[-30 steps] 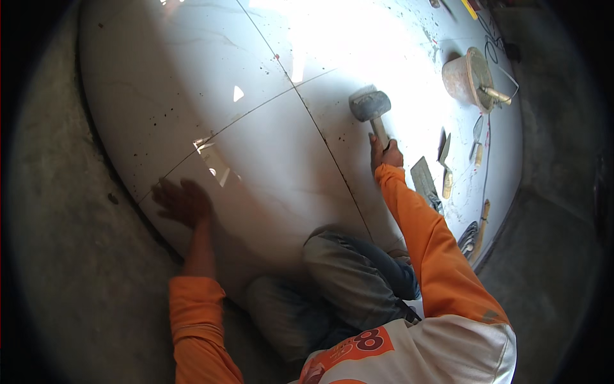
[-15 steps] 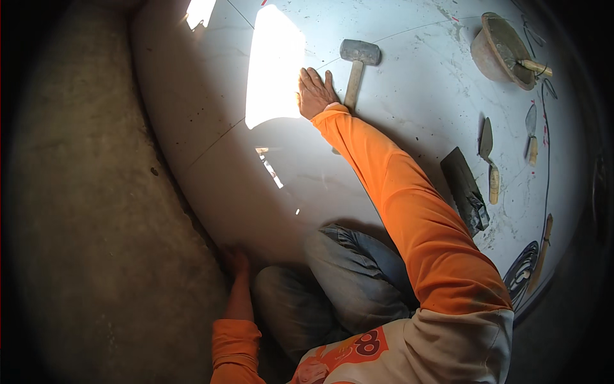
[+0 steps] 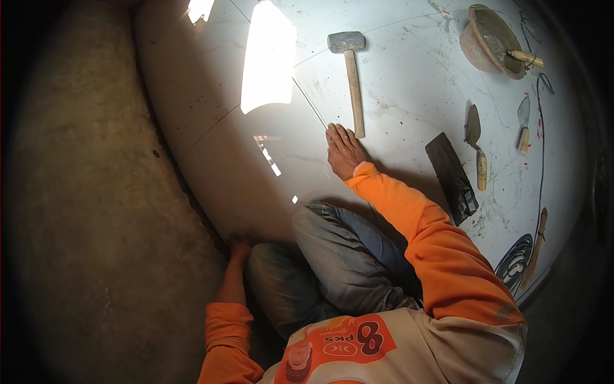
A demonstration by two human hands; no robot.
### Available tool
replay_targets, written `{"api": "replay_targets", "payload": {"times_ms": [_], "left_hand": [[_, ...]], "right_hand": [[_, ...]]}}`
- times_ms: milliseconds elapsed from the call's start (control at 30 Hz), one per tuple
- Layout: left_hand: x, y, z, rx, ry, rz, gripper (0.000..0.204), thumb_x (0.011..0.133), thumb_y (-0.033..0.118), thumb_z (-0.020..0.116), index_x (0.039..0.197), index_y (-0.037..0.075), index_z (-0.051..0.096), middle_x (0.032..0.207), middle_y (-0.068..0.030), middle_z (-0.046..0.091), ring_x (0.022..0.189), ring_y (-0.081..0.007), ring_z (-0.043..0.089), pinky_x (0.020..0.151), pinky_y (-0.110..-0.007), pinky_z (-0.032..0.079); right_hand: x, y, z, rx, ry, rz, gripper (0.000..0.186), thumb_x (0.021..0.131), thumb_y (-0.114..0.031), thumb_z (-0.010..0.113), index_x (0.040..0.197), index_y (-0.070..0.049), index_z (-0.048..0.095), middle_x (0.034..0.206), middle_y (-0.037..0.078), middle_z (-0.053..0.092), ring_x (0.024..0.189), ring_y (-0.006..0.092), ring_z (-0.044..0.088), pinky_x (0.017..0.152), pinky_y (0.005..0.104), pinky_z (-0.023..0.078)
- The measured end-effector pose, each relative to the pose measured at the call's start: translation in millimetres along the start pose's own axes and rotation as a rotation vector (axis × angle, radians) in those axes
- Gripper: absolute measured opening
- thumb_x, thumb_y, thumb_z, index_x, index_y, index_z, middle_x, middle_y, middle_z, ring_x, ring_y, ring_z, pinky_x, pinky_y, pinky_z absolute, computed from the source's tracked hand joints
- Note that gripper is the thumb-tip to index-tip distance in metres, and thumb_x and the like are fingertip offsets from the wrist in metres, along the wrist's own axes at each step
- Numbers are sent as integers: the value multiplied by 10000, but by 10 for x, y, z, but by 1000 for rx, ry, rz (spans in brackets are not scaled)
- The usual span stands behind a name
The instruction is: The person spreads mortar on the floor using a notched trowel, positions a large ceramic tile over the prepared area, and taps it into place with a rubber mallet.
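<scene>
My right hand (image 3: 345,152) lies flat on a large pale floor tile (image 3: 281,217), its fingers stretched forward. The fingertips rest at a dark joint line (image 3: 309,100) between tiles. Just beyond and to the right of them lies a rubber mallet (image 3: 354,83) with a grey head and wooden handle; the hand does not grip it. My left hand (image 3: 238,246) is low at the left, in shadow, against the tile's edge by the bare grey concrete. Its fingers are too dark to make out.
On the tiles at the right lie a dark flat float (image 3: 453,179), a pointed trowel (image 3: 475,147) and a smaller trowel (image 3: 523,127). A bucket (image 3: 483,48) with a wooden-handled tool stands far right. Coiled cable (image 3: 513,262) lies near right. Rough concrete (image 3: 83,192) borders the tiles at left.
My right hand has slid back toward me along the joint, so the mallet's whole handle now shows. My left hand remains by the tile's edge. The view has shifted slightly.
</scene>
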State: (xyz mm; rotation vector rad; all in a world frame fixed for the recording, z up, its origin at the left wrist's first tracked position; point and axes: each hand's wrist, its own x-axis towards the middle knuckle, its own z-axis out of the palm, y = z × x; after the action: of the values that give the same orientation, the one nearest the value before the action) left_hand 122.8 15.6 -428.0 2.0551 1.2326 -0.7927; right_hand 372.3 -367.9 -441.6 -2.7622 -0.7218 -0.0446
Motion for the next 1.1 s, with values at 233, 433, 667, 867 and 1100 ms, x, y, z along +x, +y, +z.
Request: {"api": "replay_targets", "payload": {"times_ms": [233,433,667,867,1100], "left_hand": [[-460,-414,168,-38,160,88,898,880,566,542,1443,-72,255,1484,-272,299,1397,-370,279,1135,-403,251],[-1000,-564,362,-105,272,174,811,923,543,476,1434,-60,296,1452,-270,365,1372,-374,333,1116,-402,285],[-1450,-819,531,-369,172,234,736,957,532,408,1404,-50,361,1424,-249,417,1340,-342,390,1095,-388,310],[-462,-1356,413,-417,375,348,702,975,539,352,1306,-69,468,1302,-241,533,1234,-328,498,1032,-397,369],[5,-636,723,-68,444,292,709,934,473,517,1387,-56,381,1371,-256,474,1292,-365,450,1082,-422,348]], "right_hand": [[-1310,64,-98,69,-215,-35,498,901,-119,437,1378,24,408,1490,166,329,1393,314,289,1138,481,244],[-2231,370,-80,254,-353,-99,618,860,-125,517,1445,-79,325,1541,140,229,1404,352,256,1146,466,233],[-2897,408,-545,548,-755,318,547,841,-217,590,1338,-103,393,1414,152,318,1303,353,341,1069,453,295],[-3423,545,-1027,416,-892,406,439,844,-283,612,1216,-95,475,1273,172,444,1192,357,445,986,449,365],[-3452,1135,-1642,106,-920,574,361,848,-360,638,1074,-86,571,1109,195,591,1063,362,566,890,443,447]]}}
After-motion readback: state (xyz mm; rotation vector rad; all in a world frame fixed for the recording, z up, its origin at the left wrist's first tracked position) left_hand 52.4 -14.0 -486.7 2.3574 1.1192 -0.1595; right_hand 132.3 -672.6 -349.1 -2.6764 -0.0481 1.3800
